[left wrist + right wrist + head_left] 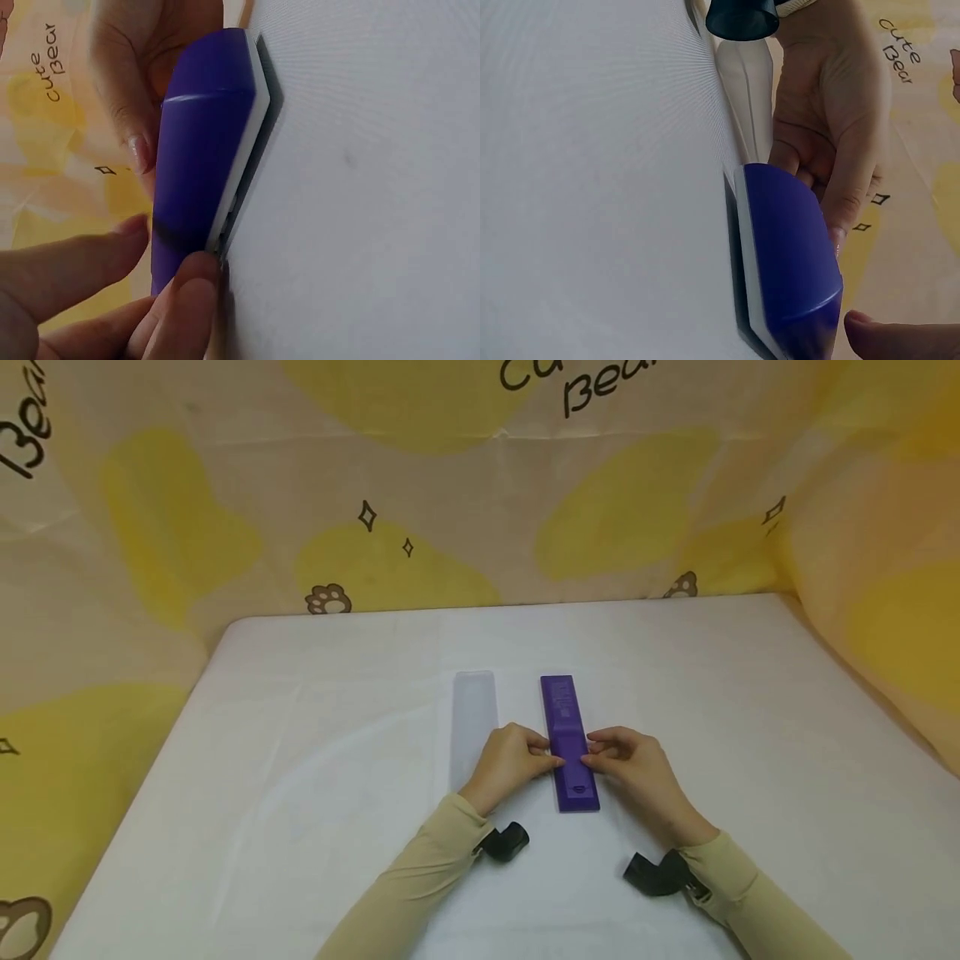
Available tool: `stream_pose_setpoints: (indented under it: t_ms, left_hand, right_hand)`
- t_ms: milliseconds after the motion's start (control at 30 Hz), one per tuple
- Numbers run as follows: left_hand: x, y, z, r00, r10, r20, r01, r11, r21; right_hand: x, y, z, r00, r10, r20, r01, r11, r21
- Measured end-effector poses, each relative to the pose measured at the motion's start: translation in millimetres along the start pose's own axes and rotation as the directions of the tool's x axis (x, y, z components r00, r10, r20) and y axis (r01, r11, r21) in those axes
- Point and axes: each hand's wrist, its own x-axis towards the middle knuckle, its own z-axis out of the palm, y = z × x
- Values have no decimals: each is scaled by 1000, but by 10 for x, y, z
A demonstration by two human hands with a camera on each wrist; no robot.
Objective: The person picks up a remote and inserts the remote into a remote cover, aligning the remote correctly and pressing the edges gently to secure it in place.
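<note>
A long purple remote control (567,735) lies back side up on the white table, with faint printed text at its far half and a small latch mark near its close end. In the left wrist view, a white rim runs along the side of the remote control (202,150). My left hand (513,760) pinches its left edge, thumb above and fingers at the side. From the right, my right hand (637,772) holds the opposite edge with thumb and fingertips. The remote's underside is hidden.
Left of the remote lies a clear, shallow plastic tray or sleeve (472,714), partly behind my left hand. A patterned yellow cloth (450,485) hangs behind and beside the white table (300,843). Small black cameras (506,842) sit at both wrists.
</note>
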Motion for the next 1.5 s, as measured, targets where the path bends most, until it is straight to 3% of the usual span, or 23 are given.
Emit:
stream_pose_setpoints:
  t_ms: [233,500,667,933,1267,1500]
  left_hand:
    - [-35,-8,-65,1000,-2,-12,1,1000,-30]
    - [-89,-26,-230,997,-72,34,77,977,-199]
    - [-122,-90,-363,995,-86,47,95,962,-258]
    - [-217,-203,-616,994,-106,-6,100,954,-283]
    - [-378,-448,-956,980,-188,-69,159,939,-306]
    - [-418,-564,-1037,964,-247,-99,206,928,-311]
  right_hand:
    - [-21,-15,24,1000,-10,13,8,992,126]
    - [-38,-116,90,999,-39,9,38,995,94]
    - [-31,-222,166,998,-51,34,46,991,128]
    - [19,-376,348,993,-25,117,-1,977,213]
    - [59,-534,576,984,-13,179,-5,995,99]
    - [54,-635,732,974,9,226,-30,996,89]
